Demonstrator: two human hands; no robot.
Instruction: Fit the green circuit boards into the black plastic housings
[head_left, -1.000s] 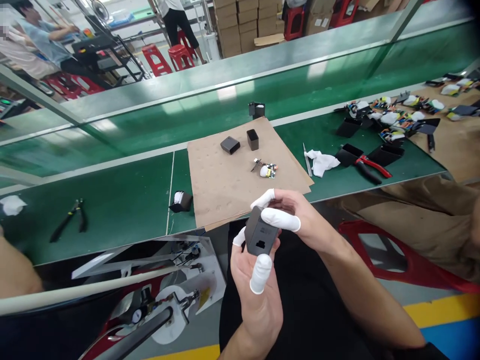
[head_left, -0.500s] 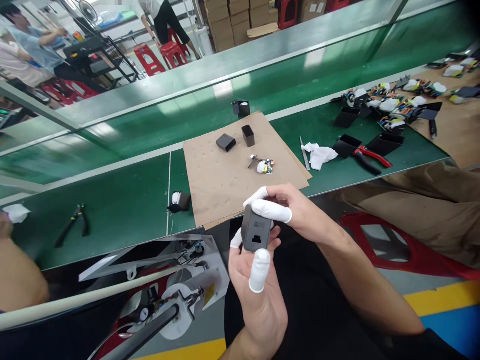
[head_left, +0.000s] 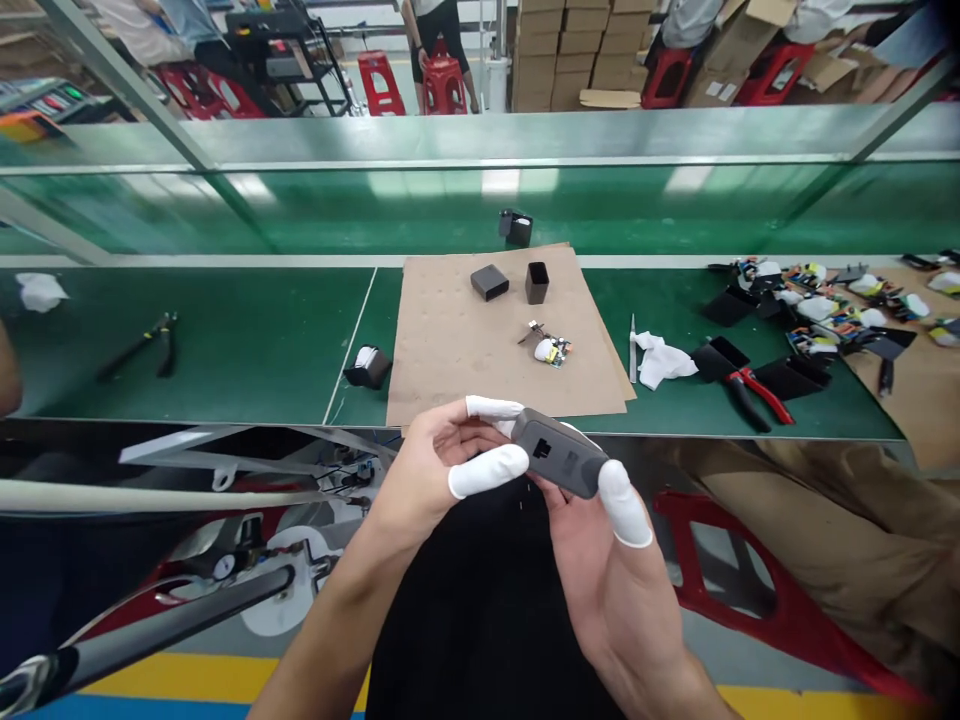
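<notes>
Both hands hold a black plastic housing (head_left: 566, 456) in front of my body, its end face with a small shaped cutout turned up toward me. My left hand (head_left: 431, 462) grips the left end between thumb and fingers. At the other end, my right hand (head_left: 619, 570) presses its thumb on the housing, with its fingers partly hidden underneath. White finger cots cover several fingertips. Beyond the hands, a brown cardboard sheet (head_left: 457, 360) bears a small circuit board (head_left: 553, 350), a lying black case (head_left: 490, 282) and an upright, open-topped black case (head_left: 537, 284).
On the green bench (head_left: 247, 370) are black-handled nippers (head_left: 142, 348), a filled case (head_left: 367, 367) and another at the back (head_left: 515, 228). To the right are tweezers (head_left: 633, 350), white cloth (head_left: 661, 361), red-black pliers (head_left: 754, 398) and piled circuit boards (head_left: 821, 305). Someone's arm (head_left: 7, 370) shows left.
The housing has turned from upright to slanting sideways. My left hand has shifted to its left end, my right hand to its right end. The view has levelled.
</notes>
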